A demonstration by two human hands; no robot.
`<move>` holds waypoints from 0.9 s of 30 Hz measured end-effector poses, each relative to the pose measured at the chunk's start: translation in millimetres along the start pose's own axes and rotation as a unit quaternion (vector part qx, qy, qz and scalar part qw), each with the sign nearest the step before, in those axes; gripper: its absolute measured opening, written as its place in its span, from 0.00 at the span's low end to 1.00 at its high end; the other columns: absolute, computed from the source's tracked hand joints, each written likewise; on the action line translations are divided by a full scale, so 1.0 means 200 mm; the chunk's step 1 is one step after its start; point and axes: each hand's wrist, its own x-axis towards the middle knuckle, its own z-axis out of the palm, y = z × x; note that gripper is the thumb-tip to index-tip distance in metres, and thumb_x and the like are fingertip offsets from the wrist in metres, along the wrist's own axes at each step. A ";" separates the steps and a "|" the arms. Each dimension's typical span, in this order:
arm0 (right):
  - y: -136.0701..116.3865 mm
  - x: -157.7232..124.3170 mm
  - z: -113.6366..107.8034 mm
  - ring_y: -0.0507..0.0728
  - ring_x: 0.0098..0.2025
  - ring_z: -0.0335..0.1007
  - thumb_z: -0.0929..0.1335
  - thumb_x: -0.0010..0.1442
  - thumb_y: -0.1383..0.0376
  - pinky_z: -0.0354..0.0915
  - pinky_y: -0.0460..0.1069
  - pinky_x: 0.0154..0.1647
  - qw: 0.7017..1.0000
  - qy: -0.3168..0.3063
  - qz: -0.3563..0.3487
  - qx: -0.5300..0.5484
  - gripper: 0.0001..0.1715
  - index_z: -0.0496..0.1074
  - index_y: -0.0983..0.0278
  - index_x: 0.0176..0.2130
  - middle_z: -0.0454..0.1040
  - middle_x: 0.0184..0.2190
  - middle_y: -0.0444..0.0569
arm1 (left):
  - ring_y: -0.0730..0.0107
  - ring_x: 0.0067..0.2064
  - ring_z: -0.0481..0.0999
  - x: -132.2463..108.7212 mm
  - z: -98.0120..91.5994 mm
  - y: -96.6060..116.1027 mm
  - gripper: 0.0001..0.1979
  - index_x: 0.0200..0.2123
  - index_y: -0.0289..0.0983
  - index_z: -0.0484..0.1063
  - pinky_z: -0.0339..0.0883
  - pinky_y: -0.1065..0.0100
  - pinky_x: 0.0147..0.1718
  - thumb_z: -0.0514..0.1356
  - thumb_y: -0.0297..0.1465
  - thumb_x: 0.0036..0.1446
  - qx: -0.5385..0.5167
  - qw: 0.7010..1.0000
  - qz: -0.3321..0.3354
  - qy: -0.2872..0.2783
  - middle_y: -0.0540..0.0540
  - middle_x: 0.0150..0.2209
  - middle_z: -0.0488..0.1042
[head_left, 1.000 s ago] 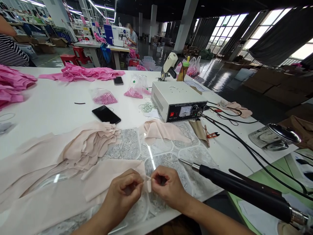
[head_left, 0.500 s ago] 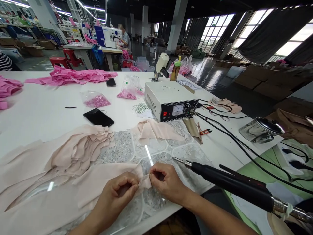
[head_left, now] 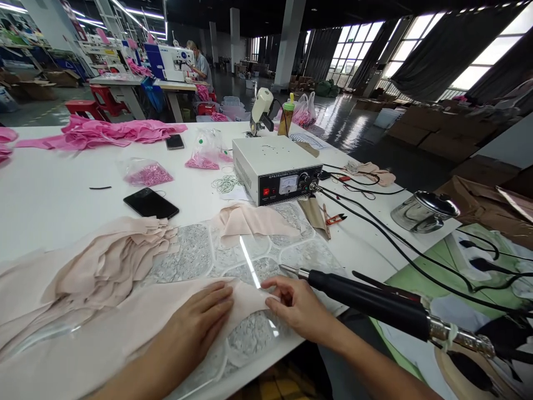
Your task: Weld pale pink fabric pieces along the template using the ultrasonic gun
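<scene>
Head view: a white bench seen from above the person's two hands.
Cloth piece: a pale pink cloth piece lies flat at 6 o'clock on the bench, on a clear mat. Its long side runs from 8 o'clock to 2 o'clock, and its corner is at the 2 o'clock end.
Left hand: the left hand lies flat on top of the cloth piece. Its grip is wide, fingers straight, and it holds nothing.
Right hand: the right hand meets the cloth corner with its fingertips. I cannot tell if its grip nips the corner or only rests on it.
Cloth from the hands: under the left hand, and at 9 o'clock from the right hand, touching it.
Black wand: a black wand lies just beside the right hand, at 2 o'clock from it. Its thin metal tip points to 10 o'clock and its tail runs to 4 o'clock.
Nearer hand: the right hand is nearer the wand; the left hand is well apart from it.
Cloth stack: a cloth stack of the same pale pink sits at 9 o'clock.
White box: a white box with a dial stands at 12 o'clock, with black cords running off toward 4 o'clock.
Bags: the left bag and the right bag, both clear, hold small pink bits.
Pot: a metal pot at 3 o'clock has its lid on, so its inside is hidden.
Phone: a black phone lies at 10 o'clock.
</scene>
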 end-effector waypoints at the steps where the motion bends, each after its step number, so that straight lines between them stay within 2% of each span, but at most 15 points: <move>1: 0.01 -0.02 -0.02 0.52 0.25 0.61 0.67 0.57 0.65 0.58 0.48 0.29 1.000 0.013 -0.003 -0.024 0.13 0.75 0.65 0.42 0.66 0.21 0.40 | 0.60 0.53 0.78 0.02 -0.01 0.00 0.15 0.47 0.38 0.78 0.77 0.62 0.50 0.51 0.31 0.71 0.015 1.000 0.023 -0.010 0.44 0.50 0.80; 5: 0.08 -0.12 -0.03 0.54 0.26 0.67 0.65 0.61 0.67 0.60 0.49 0.30 0.985 0.060 -0.042 -0.153 0.13 0.76 0.63 0.44 0.70 0.23 0.43 | 0.60 0.50 0.79 0.09 -0.02 0.01 0.16 0.45 0.37 0.78 0.76 0.60 0.49 0.50 0.30 0.72 0.055 0.997 0.057 -0.021 0.43 0.48 0.80; 9: 0.15 -0.18 -0.01 0.54 0.25 0.71 0.65 0.62 0.69 0.64 0.49 0.27 0.965 0.123 -0.128 -0.195 0.13 0.74 0.63 0.47 0.74 0.26 0.45 | 0.61 0.55 0.76 0.11 0.00 0.04 0.16 0.53 0.36 0.74 0.73 0.62 0.52 0.49 0.28 0.72 0.055 0.994 0.085 -0.030 0.41 0.54 0.76; 12: 0.16 -0.20 -0.01 0.55 0.30 0.74 0.64 0.63 0.72 0.68 0.48 0.30 0.920 0.197 -0.235 -0.242 0.14 0.74 0.63 0.47 0.76 0.32 0.50 | 0.62 0.61 0.71 0.10 0.04 0.05 0.19 0.58 0.37 0.71 0.68 0.62 0.58 0.48 0.23 0.70 0.060 0.987 0.135 -0.065 0.43 0.59 0.73; 14: 0.16 -0.20 -0.01 0.57 0.34 0.74 0.65 0.62 0.72 0.70 0.49 0.33 0.886 0.224 -0.295 -0.279 0.14 0.73 0.63 0.47 0.77 0.38 0.53 | 0.61 0.64 0.67 0.08 0.06 0.04 0.20 0.60 0.37 0.70 0.66 0.62 0.60 0.48 0.23 0.69 0.069 0.984 0.146 -0.081 0.44 0.61 0.71; 17: 0.18 -0.20 0.00 0.58 0.35 0.71 0.66 0.61 0.72 0.71 0.51 0.35 0.866 0.217 -0.332 -0.305 0.13 0.73 0.64 0.45 0.78 0.40 0.52 | 0.61 0.66 0.64 0.05 0.06 0.02 0.22 0.62 0.38 0.67 0.65 0.62 0.61 0.48 0.23 0.69 0.078 0.982 0.136 -0.102 0.44 0.63 0.68; 20: 0.21 -0.20 0.01 0.56 0.33 0.68 0.66 0.60 0.74 0.70 0.50 0.34 0.869 0.193 -0.343 -0.301 0.11 0.73 0.65 0.43 0.77 0.34 0.48 | 0.61 0.66 0.64 0.06 0.03 0.01 0.21 0.63 0.38 0.67 0.65 0.61 0.61 0.49 0.24 0.70 0.080 0.982 0.125 -0.116 0.43 0.63 0.68; 27: 0.26 -0.21 0.00 0.56 0.33 0.66 0.66 0.59 0.74 0.69 0.51 0.35 0.858 0.192 -0.376 -0.293 0.11 0.72 0.67 0.43 0.77 0.35 0.50 | 0.62 0.62 0.70 0.13 0.00 0.04 0.18 0.60 0.35 0.70 0.66 0.67 0.60 0.48 0.29 0.73 0.089 0.981 0.137 -0.106 0.41 0.60 0.72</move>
